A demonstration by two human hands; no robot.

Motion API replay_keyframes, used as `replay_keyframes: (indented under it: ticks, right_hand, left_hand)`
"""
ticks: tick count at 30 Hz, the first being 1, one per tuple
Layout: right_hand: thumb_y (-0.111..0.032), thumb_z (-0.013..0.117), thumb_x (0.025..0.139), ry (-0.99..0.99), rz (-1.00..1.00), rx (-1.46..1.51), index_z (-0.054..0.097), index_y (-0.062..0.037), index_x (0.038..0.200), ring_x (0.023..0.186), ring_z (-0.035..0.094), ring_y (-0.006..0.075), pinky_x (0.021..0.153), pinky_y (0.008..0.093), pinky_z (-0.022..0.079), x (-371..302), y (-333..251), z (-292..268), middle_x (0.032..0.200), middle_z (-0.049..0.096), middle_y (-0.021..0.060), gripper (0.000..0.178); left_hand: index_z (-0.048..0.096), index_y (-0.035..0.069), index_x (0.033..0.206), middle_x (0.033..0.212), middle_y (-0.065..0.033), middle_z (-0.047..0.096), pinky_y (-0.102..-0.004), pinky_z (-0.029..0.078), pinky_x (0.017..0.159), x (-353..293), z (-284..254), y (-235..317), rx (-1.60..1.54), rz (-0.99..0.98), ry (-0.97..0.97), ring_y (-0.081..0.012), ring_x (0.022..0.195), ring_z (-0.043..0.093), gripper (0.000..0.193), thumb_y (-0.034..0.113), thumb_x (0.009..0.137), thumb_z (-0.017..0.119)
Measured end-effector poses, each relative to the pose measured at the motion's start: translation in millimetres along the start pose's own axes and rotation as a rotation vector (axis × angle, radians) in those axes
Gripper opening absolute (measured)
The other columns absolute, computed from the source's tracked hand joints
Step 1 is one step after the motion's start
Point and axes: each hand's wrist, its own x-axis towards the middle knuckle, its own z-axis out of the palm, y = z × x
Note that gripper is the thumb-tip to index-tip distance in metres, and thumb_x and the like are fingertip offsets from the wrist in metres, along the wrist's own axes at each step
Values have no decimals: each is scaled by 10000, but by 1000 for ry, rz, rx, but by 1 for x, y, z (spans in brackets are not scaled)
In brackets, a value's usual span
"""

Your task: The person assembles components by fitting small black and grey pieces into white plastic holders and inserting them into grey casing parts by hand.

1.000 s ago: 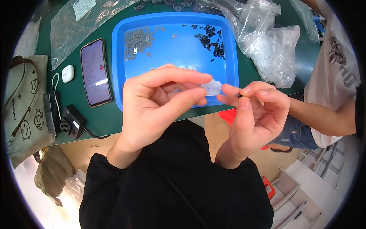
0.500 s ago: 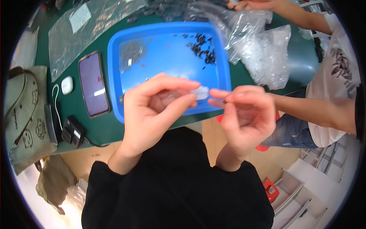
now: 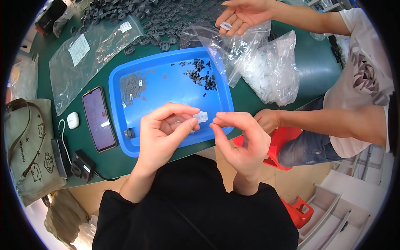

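Observation:
My left hand (image 3: pixel 156 139) pinches a small whitish plastic piece (image 3: pixel 201 116) between thumb and forefinger, above the near part of a blue tray (image 3: pixel 114 100). Just to its right, my right hand (image 3: pixel 246 143) has thumb and forefinger pressed together, tips close to the piece; whatever they hold is hidden or too small to name. Inside the tray lie many small grey flat pieces (image 3: pixel 132 86) at the left and small black pieces (image 3: pixel 201 75) at the far right. A dark grey ring-like part (image 3: pixel 129 133) sits in the near left corner.
Left of the tray are a phone (image 3: pixel 100 118), a white case (image 3: pixel 73 120), a black adapter (image 3: pixel 82 165) and a cloth bag (image 3: pixel 35 146). Dark rings (image 3: pixel 156 29) cover the far table. At right, a co-worker's open hand (image 3: pixel 246 14) bears a white piece beside plastic bags (image 3: pixel 275 68).
The view has shifted, so the tray sits lower in it. My right fingertips have come closer together, and a dark speck there no longer shows. The co-worker's far hand now lies palm up.

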Motion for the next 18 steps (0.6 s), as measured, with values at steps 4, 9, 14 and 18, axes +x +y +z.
replay_keyframes:
  ticks: [4,9,14,18]
  right_hand:
    - [120,698,721,26,75,89,642,26,948,766,691,183,669,248,543,-4,7,-4,879,686,116,253]
    - [150,665,738,-37,152,198,602,48,980,833,691,193,746,264,553,-6,15,-12,897,678,129,270]
    - [123,679,743,-21,240,282,631,42,961,823,697,170,733,245,550,-4,17,-8,887,691,107,237]
    - [129,672,745,-4,280,333,618,38,1001,827,696,169,732,245,551,0,18,-10,892,686,101,276]
  left_hand:
    - [627,-54,1028,888,-84,647,-234,517,734,4,2,-1,-6,-39,-6,-129,811,640,186,-73,844,613]
    - [631,-43,1032,878,-78,652,-217,503,700,7,5,-4,12,-48,-10,-122,805,641,184,-57,849,618]
    - [631,-45,1037,886,-81,655,-213,495,690,8,6,-7,12,-57,-1,-115,801,637,187,-56,851,616]
    - [632,-44,1040,883,-80,655,-209,490,688,13,8,-5,11,-66,-10,-107,799,632,182,-47,859,615]
